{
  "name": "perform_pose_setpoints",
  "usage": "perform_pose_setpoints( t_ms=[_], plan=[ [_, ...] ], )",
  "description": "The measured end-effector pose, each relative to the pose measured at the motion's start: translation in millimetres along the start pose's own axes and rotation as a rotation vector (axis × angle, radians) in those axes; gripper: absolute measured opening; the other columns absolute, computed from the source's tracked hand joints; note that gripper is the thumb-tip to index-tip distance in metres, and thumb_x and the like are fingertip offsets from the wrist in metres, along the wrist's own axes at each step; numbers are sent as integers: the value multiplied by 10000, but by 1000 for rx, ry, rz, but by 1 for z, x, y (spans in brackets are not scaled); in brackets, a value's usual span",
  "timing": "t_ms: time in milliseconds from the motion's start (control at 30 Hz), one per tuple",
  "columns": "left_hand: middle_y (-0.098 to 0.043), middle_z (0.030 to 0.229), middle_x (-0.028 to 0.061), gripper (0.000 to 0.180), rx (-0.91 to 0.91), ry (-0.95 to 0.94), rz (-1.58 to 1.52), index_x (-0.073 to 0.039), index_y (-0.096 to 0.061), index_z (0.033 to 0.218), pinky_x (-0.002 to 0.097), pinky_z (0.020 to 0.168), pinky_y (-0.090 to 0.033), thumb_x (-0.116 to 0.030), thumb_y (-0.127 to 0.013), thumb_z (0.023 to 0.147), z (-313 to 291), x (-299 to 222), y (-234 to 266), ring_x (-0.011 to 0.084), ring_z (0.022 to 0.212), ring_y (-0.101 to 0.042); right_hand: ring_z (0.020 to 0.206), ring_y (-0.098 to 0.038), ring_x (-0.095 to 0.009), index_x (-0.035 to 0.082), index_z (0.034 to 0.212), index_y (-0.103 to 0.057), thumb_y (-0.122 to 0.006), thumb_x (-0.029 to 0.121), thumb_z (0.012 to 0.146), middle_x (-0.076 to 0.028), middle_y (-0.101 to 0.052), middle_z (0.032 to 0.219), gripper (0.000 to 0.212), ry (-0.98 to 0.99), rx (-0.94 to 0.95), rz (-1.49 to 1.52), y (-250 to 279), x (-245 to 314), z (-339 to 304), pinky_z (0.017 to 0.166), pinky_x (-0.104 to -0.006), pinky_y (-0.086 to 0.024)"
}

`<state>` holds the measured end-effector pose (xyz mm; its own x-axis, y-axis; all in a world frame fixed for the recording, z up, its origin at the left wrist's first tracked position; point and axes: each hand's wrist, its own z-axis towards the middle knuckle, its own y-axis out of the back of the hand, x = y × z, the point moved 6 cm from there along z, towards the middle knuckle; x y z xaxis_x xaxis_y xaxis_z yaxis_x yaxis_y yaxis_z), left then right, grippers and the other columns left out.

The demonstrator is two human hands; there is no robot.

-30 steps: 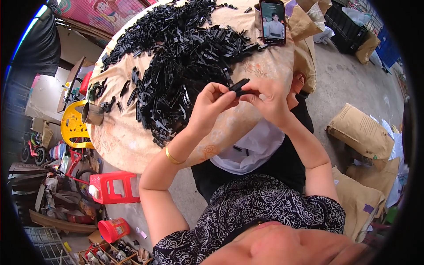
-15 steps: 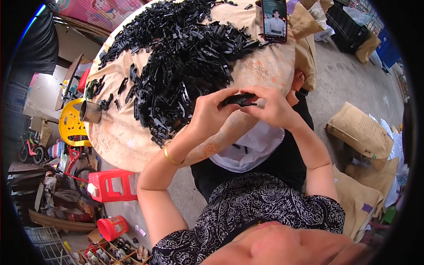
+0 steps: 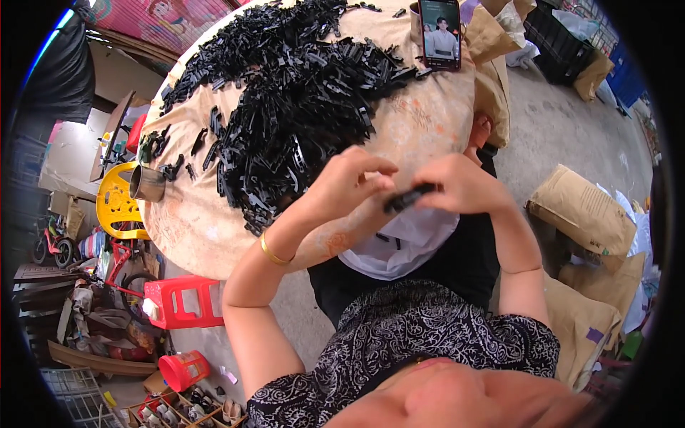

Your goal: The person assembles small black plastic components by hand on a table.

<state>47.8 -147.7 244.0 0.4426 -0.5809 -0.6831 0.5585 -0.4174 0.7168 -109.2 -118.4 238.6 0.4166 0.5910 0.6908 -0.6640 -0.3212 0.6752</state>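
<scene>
In my right hand (image 3: 467, 184) is a small, elongated black plastic part (image 3: 408, 199), pinched at its right end and blurred by motion. It hangs above the white bag (image 3: 389, 265) in my lap, where a few black pieces lie. My left hand (image 3: 351, 184) is off the part, just left of it, its thumb and fingers apart with nothing between them. Beyond that hand, a big heap of similar black plastic parts (image 3: 285, 107) covers much of the round table with its peach cloth (image 3: 189, 232).
A phone (image 3: 441, 36) playing a video leans at the table's far right. On the left side stand a metal cup (image 3: 147, 183), a yellow chair (image 3: 118, 201), a red stool (image 3: 184, 302) and a red bucket (image 3: 184, 369). Brown paper sacks (image 3: 581, 210) lie on the floor at right.
Both hands were holding the black part together. My left hand has let go and moved slightly left; my right hand has brought the part lower, toward the bag.
</scene>
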Motion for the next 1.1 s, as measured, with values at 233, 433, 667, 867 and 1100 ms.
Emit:
perform_pose_setpoints(
  t_ms=[233, 433, 667, 867, 1100],
  plan=[
    [-617, 1003, 88, 230, -273, -238, 675, -33, -626, 976, 357, 867, -419, -140, -632, 772, 96, 15, 13, 292, 983, -501, 750, -599, -331, 31, 826, -658, -693, 313, 716, -159, -610, 736, 304, 25, 260, -133, -21, 5, -3, 673, -387, -473],
    [-609, 1007, 72, 286, -189, 55, 904, -58, -602, 1007, 415, 869, -391, -245, -614, 791, 170, 54, -16, 270, 1054, -488, 751, -601, -340, 33, 840, -653, -574, 106, 732, -168, -627, 808, 152, -137, -485, -317, 34, -80, 31, 687, -411, -477],
    [-629, 972, 58, 180, -74, 127, 975, -80, -607, 941, 439, 822, -388, -134, -543, 782, 154, 42, -16, 238, 1003, -535, 931, -569, -255, 65, 933, -633, -478, 15, 779, -66, -591, 1036, 224, -118, -563, -783, 64, -124, 57, 762, -367, -499],
    [-603, 934, 56, 111, -178, -19, 896, -97, -636, 852, 412, 845, -361, -124, -575, 762, 92, 20, -11, 248, 977, -512, 874, -564, -263, 53, 836, -615, -574, 76, 739, -79, -580, 884, 108, -105, -290, -867, 45, -106, 70, 729, -365, -502],
    [-596, 853, 91, 219, -593, -24, 252, -110, -702, 933, 337, 690, -476, -18, -656, 740, 48, 18, 28, 250, 772, -575, 699, -617, -160, -19, 998, -633, -629, 94, 842, -123, -645, 920, 192, -211, -528, 335, 10, -70, 51, 641, -261, -487]
  ],
)
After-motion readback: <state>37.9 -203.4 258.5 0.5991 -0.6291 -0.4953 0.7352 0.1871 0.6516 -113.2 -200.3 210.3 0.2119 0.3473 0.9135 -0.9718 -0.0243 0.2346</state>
